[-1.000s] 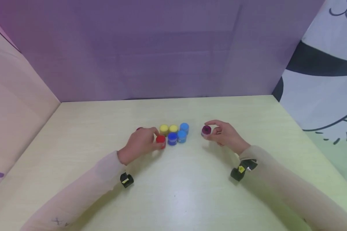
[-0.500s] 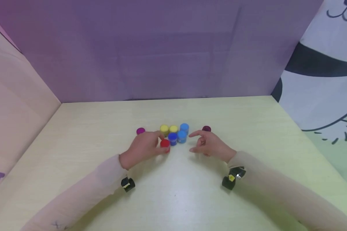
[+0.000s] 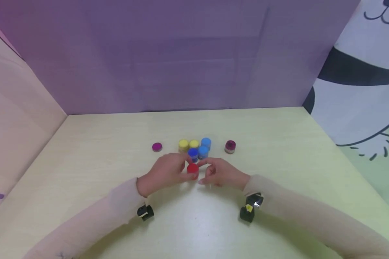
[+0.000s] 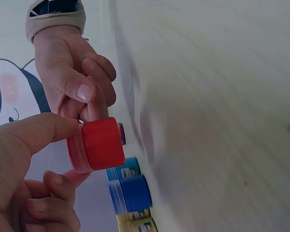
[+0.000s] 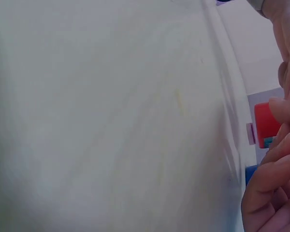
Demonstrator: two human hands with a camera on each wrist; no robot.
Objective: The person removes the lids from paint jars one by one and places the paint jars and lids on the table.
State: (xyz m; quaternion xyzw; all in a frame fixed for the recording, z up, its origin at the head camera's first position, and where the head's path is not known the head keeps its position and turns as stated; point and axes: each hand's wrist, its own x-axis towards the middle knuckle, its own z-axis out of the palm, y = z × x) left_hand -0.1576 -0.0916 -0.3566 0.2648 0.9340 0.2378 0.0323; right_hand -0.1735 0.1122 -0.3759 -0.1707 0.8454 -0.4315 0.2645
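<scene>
My left hand pinches a small red paint jar between thumb and forefinger. In the left wrist view the jar shows its ribbed lid gripped at the edge, its red body toward the tabletop. My right hand is at the jar's right side, forefinger and thumb reaching toward it and spread apart, the other fingers curled in. The right wrist view catches part of the right hand in front of the red jar, hiding much of it.
Behind the hands stand a dark blue jar, two light blue jars and two yellow jars in a cluster. Left of them lies a flat purple lid; to the right sits a dark purple jar. A purple panel backs the table.
My right hand has let go of the dark purple jar and moved left to the red jar. My left hand has brought the red jar right and nearer to me.
</scene>
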